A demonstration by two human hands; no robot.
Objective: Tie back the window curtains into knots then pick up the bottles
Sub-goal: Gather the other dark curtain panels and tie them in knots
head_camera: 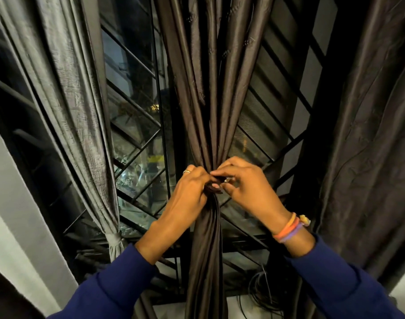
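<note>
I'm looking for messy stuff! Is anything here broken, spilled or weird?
Nothing looks broken or spilled. The one untidy thing is a loose tangle of thin black cable below the window on the right. The left hand and right hand are just gathering the dark brown satin middle curtain.

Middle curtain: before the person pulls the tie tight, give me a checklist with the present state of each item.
1. Middle curtain gathered into one bunch at the hands: ok.
2. Left hand closed around the bunch: ok.
3. Right hand pinching at the gather: ok; what it pinches, cannot tell.
4. Knot formed: cannot tell, the fingers cover it.
5. Left curtain already cinched near its lower end: ok.
6. Right curtain tied back: not ok, it hangs loose.
</note>
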